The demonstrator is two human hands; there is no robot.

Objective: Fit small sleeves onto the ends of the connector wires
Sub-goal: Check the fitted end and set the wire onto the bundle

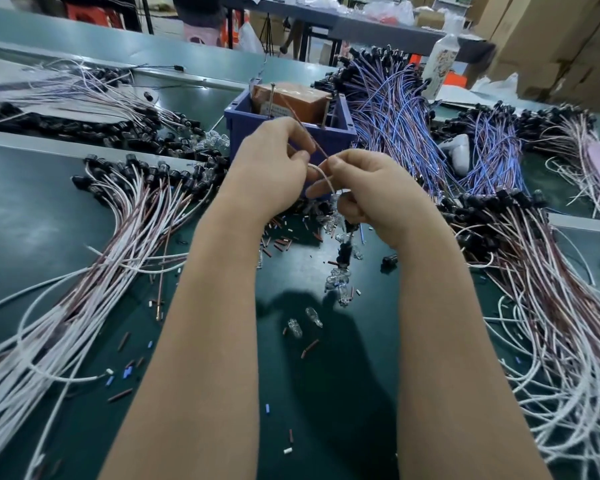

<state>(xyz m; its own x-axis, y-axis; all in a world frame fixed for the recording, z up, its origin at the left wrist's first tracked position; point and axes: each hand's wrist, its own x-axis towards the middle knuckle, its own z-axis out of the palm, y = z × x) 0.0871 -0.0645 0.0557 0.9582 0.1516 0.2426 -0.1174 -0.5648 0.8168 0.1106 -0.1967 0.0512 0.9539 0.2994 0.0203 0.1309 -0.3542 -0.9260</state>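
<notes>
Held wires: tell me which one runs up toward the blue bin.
The brown wire, slanting up past the left hand across the blue bin; the white wire instead curves downward into the right hand.

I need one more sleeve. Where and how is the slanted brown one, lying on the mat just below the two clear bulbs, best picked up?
Pinch the brown sleeve across its middle, coming straight down from above. It is a short thin tube lying flat and slanted on the green mat, so only its long sides offer hold, and nothing crowds them.
</notes>
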